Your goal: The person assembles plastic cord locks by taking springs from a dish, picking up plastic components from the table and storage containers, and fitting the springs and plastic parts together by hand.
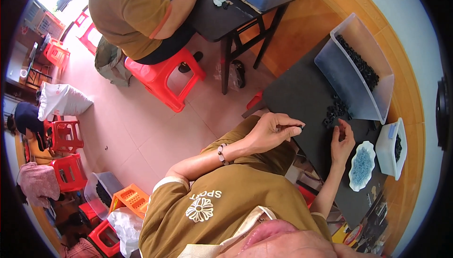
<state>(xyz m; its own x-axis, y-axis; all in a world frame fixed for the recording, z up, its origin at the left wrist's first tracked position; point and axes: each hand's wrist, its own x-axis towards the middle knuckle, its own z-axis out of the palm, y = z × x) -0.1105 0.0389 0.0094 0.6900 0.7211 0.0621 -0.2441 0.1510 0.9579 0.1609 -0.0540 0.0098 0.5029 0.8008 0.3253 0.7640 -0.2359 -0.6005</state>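
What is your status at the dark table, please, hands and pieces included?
Left hand pinching a small black piece. Right hand near loose black pieces, grip unclear. White dish of blue bits close by.

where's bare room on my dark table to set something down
The dark table is barest between the big bin, black pieces and left hand; smaller patch below the scalloped dish, beside the right forearm. Crowded: around the right hand and white tub.
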